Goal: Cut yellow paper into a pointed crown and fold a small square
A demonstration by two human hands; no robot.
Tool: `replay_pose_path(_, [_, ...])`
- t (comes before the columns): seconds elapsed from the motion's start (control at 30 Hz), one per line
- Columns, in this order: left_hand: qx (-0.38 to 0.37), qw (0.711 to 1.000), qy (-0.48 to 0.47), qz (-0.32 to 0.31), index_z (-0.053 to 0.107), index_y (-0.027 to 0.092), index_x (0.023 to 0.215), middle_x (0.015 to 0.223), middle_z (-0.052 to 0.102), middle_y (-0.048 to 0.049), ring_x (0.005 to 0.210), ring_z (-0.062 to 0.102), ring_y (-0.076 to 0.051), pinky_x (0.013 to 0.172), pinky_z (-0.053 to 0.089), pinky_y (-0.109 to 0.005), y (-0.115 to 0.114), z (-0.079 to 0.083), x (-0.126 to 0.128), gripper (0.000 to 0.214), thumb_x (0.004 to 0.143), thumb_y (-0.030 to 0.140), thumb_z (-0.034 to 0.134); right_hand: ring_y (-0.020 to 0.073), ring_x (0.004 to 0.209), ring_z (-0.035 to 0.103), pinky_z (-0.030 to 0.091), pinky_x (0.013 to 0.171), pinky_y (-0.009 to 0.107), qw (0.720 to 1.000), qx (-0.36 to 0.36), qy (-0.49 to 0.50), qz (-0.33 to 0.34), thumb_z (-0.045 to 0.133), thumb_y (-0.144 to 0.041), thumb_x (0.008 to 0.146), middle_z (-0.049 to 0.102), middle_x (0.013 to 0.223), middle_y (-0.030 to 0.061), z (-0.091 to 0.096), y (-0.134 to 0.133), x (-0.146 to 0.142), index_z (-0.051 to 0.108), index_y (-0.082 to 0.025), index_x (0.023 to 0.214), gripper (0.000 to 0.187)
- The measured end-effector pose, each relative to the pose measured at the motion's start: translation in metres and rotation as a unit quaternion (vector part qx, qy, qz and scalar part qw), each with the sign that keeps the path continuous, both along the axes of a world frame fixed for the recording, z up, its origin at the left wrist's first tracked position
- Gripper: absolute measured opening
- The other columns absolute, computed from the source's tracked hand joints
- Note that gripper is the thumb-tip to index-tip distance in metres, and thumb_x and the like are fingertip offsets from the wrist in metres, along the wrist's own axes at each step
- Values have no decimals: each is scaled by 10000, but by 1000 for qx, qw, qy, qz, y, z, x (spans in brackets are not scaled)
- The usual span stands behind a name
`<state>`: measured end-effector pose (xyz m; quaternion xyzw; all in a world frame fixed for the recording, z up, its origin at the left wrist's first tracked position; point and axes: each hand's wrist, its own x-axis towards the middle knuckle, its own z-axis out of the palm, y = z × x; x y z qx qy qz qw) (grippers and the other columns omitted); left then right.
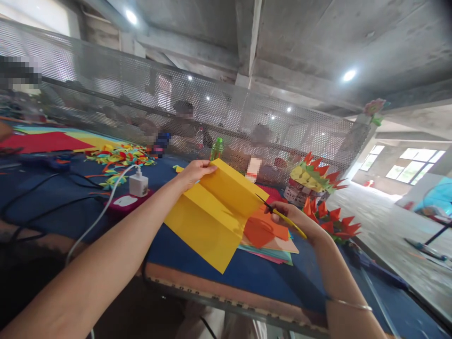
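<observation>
My left hand [198, 173] pinches the upper left edge of a creased yellow paper sheet [208, 221], which hangs above the table's front part. In my right hand [294, 217] is a pair of scissors [287, 223] with yellow handles and dark blades. The blades point up and left and reach the sheet's right edge; whether they cut into it I cannot tell. Beneath the sheet lie an orange paper piece [261, 230] and a stack of coloured papers [284, 256]. Folded orange paper shapes [335, 221] stand to the right of my right hand.
A white charger [138, 182] with a cable sits in a power strip [122, 201] on the left. Behind it are coloured paper scraps [120, 155] and red sheets [42, 141]. A green bottle [217, 148] and a perforated metal screen [141, 103] stand at the back. Blue glue gun-like tool [377, 268] lies right.
</observation>
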<state>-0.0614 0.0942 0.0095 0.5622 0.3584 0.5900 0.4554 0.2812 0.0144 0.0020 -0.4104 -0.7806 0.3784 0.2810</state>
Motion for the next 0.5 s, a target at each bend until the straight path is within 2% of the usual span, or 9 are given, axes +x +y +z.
replay_pose_path(0.3, [6,1000,3,2,699,151,750,734,693,-54,677,616,-180,748,464,-337,-2,0,1,350,563,407,849,125,694,456,382,617,242,1000,11,-17,-9,721,-627,703,537,800,16,1,-2,-1,635,-158,924,524])
replay_pose_path(0.5, [-4,1000,-6,-1,712,153,754,754,709,-58,673,618,-174,732,472,-323,-3,2,1,369,539,413,863,73,565,317,239,492,225,999,-8,-22,-28,735,-593,710,444,682,-26,7,-8,-4,642,-136,938,519])
